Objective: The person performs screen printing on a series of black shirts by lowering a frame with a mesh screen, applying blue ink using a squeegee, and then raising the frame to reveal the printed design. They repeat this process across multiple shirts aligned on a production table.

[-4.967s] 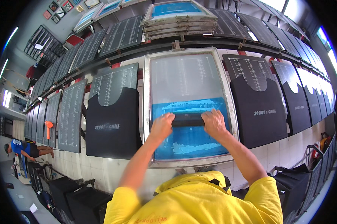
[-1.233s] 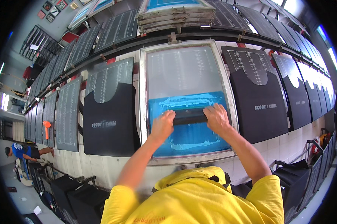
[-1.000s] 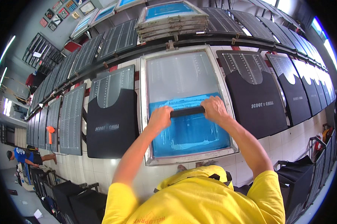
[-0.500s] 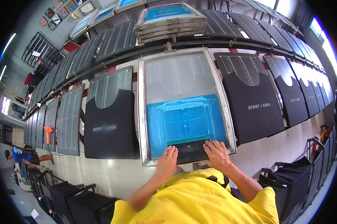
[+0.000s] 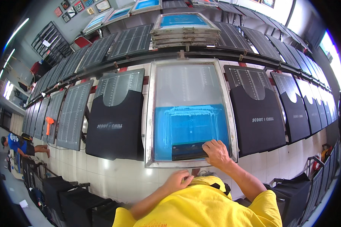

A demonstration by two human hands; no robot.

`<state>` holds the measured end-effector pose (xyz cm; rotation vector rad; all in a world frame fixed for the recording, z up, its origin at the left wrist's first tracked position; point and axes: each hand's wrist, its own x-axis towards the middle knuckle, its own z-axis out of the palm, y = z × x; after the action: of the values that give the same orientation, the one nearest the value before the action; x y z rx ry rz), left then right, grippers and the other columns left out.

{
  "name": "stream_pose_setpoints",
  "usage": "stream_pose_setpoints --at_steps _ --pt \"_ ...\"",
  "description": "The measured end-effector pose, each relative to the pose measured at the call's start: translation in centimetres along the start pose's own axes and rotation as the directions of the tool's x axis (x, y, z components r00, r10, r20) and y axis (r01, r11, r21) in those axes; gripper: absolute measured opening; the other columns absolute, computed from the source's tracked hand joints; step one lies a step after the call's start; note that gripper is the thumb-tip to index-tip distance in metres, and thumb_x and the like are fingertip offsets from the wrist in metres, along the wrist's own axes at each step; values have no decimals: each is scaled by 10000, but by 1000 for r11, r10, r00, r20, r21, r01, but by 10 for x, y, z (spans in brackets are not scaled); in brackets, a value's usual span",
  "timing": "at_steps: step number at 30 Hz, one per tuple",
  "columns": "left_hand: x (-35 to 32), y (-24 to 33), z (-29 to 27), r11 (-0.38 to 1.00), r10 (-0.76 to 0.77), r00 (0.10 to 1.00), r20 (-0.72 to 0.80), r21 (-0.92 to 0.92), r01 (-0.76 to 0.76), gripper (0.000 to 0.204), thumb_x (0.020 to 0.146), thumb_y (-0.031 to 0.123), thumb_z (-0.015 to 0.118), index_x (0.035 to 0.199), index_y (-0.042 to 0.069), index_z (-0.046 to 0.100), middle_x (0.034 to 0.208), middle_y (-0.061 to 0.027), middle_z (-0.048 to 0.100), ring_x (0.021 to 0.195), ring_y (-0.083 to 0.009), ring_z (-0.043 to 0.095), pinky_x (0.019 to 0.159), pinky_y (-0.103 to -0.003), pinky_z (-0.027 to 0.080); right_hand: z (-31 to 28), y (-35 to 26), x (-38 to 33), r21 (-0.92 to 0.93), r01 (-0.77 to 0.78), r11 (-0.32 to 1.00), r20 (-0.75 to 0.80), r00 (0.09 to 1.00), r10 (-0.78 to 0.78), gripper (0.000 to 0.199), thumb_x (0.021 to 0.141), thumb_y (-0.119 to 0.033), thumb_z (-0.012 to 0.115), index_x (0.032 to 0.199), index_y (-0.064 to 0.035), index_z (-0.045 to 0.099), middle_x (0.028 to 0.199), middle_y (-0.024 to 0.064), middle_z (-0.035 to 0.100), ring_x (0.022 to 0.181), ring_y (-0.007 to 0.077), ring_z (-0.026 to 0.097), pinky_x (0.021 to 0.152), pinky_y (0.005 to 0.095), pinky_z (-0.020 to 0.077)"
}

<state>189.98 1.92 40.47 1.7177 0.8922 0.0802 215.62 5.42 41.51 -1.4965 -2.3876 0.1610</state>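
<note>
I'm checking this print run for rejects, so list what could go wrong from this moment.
1. Only the right hand rests on the dark squeegee at the near edge of the blue screen; the left hand is off it, near the yellow shirt. One-handed, the blade could tilt or slip and smear ink.
2. Printed black shirts lie close beside the metal screen frame; an inky hand or blade might mark them.

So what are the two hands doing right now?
Left hand: loosely curled, holding nothing, off the screen frame.
Right hand: fingers shut on the dark squeegee at the near end of the frame.
</note>
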Motion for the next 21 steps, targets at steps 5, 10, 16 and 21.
stream_pose_setpoints --at_steps 5,10,16,21 --pt "27 -51 53 784 -256 965 59 -571 243 523 1059 488 371 1044 37 635 764 4 533 666 -97 468 639 -243 410 4 22 22 -19 -31 999 -113 993 29 394 617 -112 794 979 -88 639 1005 41 632 953 236 598 796 388 465" --pt "49 -73 73 689 -182 981 69 -703 177 594 1056 567 297 922 58 571 645 22 426 550 -82 367 570 -240 345 9 53 57 -54 -37 998 -159 987 28 408 613 -94 825 974 -88 636 1010 36 632 960 239 603 794 394 463" --pt "53 -84 85 720 -156 987 -33 -688 91 543 1080 504 280 774 93 460 643 18 411 565 -99 359 571 -267 325 21 82 95 -80 -34 996 -165 986 20 366 641 -93 829 954 -96 640 982 44 626 965 247 604 819 403 467" --pt "48 -81 84 813 -182 981 -74 -573 107 537 1090 459 283 735 91 447 652 22 391 613 -110 351 599 -288 332 27 99 114 -93 -61 994 -148 988 46 342 660 -115 833 947 -97 649 959 48 630 958 255 606 827 408 471"
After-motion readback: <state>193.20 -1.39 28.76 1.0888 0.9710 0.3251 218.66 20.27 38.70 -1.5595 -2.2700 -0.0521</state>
